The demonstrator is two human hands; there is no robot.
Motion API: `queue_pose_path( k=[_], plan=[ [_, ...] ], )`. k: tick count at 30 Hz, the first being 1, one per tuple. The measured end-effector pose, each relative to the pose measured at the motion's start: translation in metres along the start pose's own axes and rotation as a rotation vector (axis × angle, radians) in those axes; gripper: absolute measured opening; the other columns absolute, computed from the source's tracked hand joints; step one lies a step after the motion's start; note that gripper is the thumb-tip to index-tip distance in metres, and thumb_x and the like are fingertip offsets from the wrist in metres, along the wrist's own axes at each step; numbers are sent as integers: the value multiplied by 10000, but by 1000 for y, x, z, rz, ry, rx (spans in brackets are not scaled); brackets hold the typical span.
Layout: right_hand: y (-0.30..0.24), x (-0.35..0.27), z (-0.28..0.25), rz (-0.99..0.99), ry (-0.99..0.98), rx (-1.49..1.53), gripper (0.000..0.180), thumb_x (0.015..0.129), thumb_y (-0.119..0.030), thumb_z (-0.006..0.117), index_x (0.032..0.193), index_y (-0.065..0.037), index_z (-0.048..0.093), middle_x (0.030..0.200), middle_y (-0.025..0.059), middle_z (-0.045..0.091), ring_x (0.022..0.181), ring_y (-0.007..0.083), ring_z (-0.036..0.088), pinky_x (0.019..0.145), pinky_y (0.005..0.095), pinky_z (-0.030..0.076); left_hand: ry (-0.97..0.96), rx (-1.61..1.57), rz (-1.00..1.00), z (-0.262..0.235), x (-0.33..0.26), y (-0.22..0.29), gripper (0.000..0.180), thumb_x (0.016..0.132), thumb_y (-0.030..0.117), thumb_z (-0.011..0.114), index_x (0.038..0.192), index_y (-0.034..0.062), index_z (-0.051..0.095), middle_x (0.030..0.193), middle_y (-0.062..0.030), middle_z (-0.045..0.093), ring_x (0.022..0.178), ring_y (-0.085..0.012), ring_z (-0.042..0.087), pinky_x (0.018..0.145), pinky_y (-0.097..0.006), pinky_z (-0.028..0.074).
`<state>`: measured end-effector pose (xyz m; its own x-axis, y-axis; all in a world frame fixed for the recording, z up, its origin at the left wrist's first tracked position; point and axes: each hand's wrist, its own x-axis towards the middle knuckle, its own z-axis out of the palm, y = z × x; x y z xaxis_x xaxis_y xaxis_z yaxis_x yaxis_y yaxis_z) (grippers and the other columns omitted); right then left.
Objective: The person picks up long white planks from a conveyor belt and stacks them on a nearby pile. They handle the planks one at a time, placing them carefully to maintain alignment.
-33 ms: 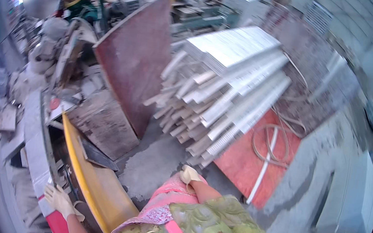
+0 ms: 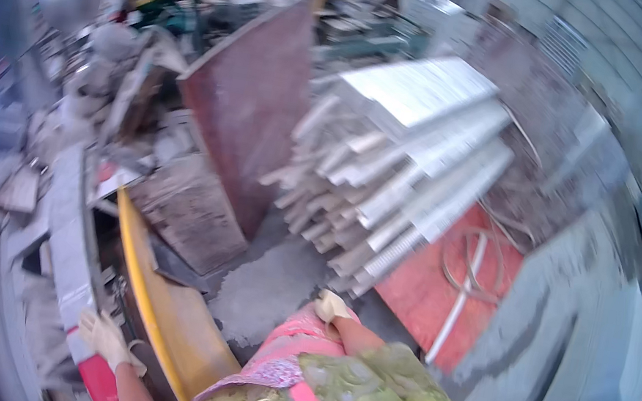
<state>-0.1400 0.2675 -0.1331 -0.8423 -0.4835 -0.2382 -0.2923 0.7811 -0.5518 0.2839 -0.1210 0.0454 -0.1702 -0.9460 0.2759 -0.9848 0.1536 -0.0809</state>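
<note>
The yellow panel (image 2: 163, 306) runs along the floor at your lower left, leaning beside grey slabs (image 2: 190, 212). In the head view your left hand (image 2: 104, 337), gloved, rests on the pale edge strip (image 2: 70, 259) beside it, fingers loosely spread, pinching nothing. Your right hand (image 2: 331, 305), gloved, hangs low near the white slat stack (image 2: 405, 164); whether it is curled, you cannot tell. You seem between grips; a firm hold comes next.

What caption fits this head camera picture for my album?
Gloved left hand on a yellow curved edge, right hand near stacked white strips.
</note>
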Motion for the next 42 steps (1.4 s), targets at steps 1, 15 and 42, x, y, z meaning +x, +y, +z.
queue_pose_path(
  k=[1, 15, 42],
  plan=[
    [-5, 3, -4, -12, -23, -33, 331, 824, -295, 608, 988, -33, 730, 960, 265, 714, 964, 442, 694, 850, 485, 552, -32, -74, -20, 0, -2, -4, 593, 1047, 381, 452, 1445, -58, 475, 1484, -279, 484, 1356, -461, 446, 1181, -525, 301],
    [-28, 91, -25, -158, -335, 143, 358, 849, -111, 548, 1137, 80, 641, 1010, 232, 706, 969, 315, 683, 856, 417, 530, 122, -163, -141, -12, -9, 6, 689, 951, 424, 577, 1459, -27, 464, 1478, -245, 491, 1390, -428, 434, 1210, -521, 260],
    [-449, -1, -11, -801, -997, 462, 484, 1034, -281, 533, 1442, -26, 477, 1329, 125, 607, 1282, 221, 531, 1124, 353, 356, 425, -688, -1161, -42, -8, 32, 685, 916, 435, 622, 1417, -14, 495, 1352, -352, 541, 1346, -471, 454, 1205, -496, 272]
  ],
)
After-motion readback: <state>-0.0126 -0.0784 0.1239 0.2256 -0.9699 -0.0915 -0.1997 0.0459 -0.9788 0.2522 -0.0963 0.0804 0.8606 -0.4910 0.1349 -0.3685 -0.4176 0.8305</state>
